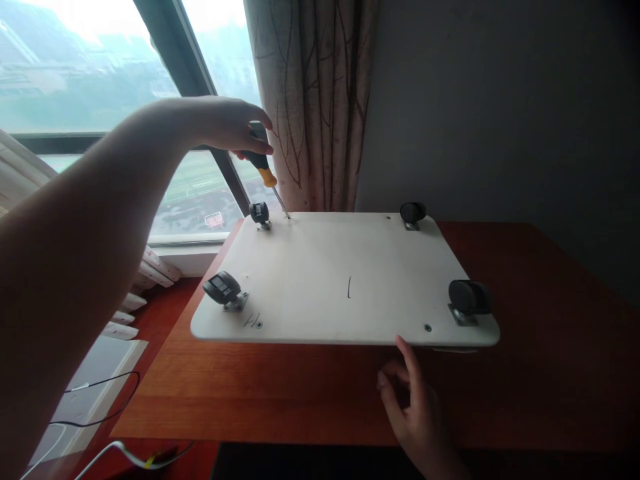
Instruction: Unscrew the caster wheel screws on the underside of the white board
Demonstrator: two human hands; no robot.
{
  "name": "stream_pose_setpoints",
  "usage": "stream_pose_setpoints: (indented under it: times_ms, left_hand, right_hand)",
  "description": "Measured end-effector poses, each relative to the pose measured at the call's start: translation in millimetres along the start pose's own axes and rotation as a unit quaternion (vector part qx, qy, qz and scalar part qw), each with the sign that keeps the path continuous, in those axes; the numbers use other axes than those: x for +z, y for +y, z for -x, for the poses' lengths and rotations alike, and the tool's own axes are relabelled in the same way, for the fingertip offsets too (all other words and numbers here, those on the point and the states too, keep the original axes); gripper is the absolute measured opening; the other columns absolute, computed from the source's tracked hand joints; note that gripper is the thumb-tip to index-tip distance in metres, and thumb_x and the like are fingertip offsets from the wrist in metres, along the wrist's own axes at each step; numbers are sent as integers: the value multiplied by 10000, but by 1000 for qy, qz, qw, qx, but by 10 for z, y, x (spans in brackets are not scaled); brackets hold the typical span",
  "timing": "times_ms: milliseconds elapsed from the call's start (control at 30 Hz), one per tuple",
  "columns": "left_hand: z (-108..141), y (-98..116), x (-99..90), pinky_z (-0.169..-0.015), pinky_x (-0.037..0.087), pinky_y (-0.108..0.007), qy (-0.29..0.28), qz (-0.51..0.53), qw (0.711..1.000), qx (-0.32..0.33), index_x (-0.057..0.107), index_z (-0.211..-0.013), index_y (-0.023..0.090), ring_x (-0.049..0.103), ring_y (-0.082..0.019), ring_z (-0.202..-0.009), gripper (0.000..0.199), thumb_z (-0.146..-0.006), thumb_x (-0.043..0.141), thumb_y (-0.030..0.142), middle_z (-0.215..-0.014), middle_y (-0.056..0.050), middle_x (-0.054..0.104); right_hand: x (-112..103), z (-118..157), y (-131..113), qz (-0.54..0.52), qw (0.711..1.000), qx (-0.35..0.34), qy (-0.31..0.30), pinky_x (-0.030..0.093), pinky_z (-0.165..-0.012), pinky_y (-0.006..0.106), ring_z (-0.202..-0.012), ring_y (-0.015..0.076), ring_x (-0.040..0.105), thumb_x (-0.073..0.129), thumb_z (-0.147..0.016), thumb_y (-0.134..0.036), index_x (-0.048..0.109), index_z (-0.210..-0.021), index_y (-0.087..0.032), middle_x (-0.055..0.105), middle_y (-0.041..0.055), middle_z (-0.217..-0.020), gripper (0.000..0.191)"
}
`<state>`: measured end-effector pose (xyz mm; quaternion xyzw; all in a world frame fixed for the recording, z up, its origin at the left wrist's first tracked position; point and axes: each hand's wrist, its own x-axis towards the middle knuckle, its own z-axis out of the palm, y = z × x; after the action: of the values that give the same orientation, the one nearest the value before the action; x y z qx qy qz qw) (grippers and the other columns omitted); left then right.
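Note:
My left hand (233,127) is closed around a screwdriver (269,177) with a black and yellow handle. The shaft slants down, and its tip meets a screw spot near the far left edge of a white board (320,267). Beside the tip stands a dark caster (259,213); another caster (223,289) is at the near left corner. On the right side are a far caster (413,213) and a near caster (469,297). My right hand (417,413) is open and empty, its index fingertip at the board's front edge, thumb apart from it.
The board lies on a reddish-brown wooden table (300,393). Screws (427,328) and pencil marks (349,287) show on its face. Behind are a patterned curtain (320,100) and a window (90,80). Cables (120,447) run at the lower left.

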<state>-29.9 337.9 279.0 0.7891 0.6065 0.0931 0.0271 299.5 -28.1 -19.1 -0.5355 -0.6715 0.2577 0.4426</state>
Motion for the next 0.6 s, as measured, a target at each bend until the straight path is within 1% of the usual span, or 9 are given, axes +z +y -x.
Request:
stream_pose_setpoints:
  times_ms: [100, 133, 233, 300, 333, 433, 467, 533, 600]
  left_hand:
    - [5, -75, -17, -951, 430, -265, -31, 51, 998, -34, 675, -983, 135, 469, -94, -619, 579, -619, 931, 507, -647, 142, 702]
    - [5, -95, -18, -950, 433, -258, -35, 48, 998, -29, 676, -977, 151, 470, -98, -625, 588, -614, 919, 545, -664, 145, 710]
    - [11, -111, -16, -912, 447, -241, -17, 0, 997, 70, 685, -960, 174, 458, -119, -623, 619, -593, 892, 627, -628, 141, 687]
    - [34, -58, -19, -938, 433, -240, -11, -6, 995, 95, 687, -947, 153, 464, -124, -643, 609, -605, 894, 612, -651, 119, 691]
    - [51, -13, -21, -972, 414, -244, -12, 8, 997, 71, 686, -937, 140, 476, -125, -670, 578, -632, 893, 586, -678, 104, 701]
    - [105, 140, -9, -1066, 341, -252, -6, 71, 996, -47, 682, -904, 135, 495, -125, -760, 437, -719, 879, 477, -721, 95, 702]
    - [117, 178, 3, -1079, 329, -253, 3, 81, 995, -65, 682, -894, 140, 486, -123, -765, 411, -720, 882, 454, -705, 102, 686]
    - [130, 220, 31, -1081, 329, -251, 27, 75, 995, -55, 686, -879, 152, 451, -115, -737, 414, -673, 912, 430, -653, 126, 644]
    - [138, 233, 53, -1057, 351, -245, 57, 53, 997, -17, 693, -874, 165, 404, -112, -692, 458, -602, 947, 431, -582, 153, 592]
  right_hand:
    - [-1, -4, -2, 2, 1000, 5, 0, 548, -600, 182, -600, 103, 626, 469, -1020, -233, 233, -1593, -200, 638, -18, -748, 620]
    - [-2, -6, -4, 2, 1000, 6, -1, 550, -601, 185, -604, 106, 631, 470, -1020, -234, 232, -1593, -201, 641, -16, -751, 622]
    - [-6, -10, -9, 0, 1000, 4, -1, 552, -593, 190, -604, 113, 639, 470, -1018, -241, 235, -1594, -207, 646, -16, -754, 623]
    - [-7, -9, -13, 1, 1000, 2, 2, 552, -589, 189, -593, 111, 636, 474, -1016, -249, 244, -1590, -222, 646, -24, -751, 620]
    - [-7, -7, -14, 0, 1000, 3, 2, 554, -594, 190, -594, 110, 638, 476, -1015, -252, 246, -1590, -228, 647, -26, -753, 619]
    - [-4, -1, -13, -1, 1000, 10, 0, 558, -611, 189, -607, 107, 643, 471, -1016, -250, 236, -1593, -231, 643, -29, -754, 623]
    - [-2, 0, -12, 0, 1000, 11, -2, 557, -614, 186, -610, 106, 643, 470, -1017, -246, 231, -1595, -228, 639, -30, -751, 626]
    - [2, 0, -9, 0, 1000, 10, -2, 553, -620, 182, -614, 103, 639, 470, -1016, -238, 226, -1596, -224, 632, -31, -746, 630]
    - [4, -2, -7, 2, 1000, 6, 2, 548, -618, 181, -607, 101, 629, 475, -1014, -233, 231, -1594, -219, 630, -31, -746, 629]
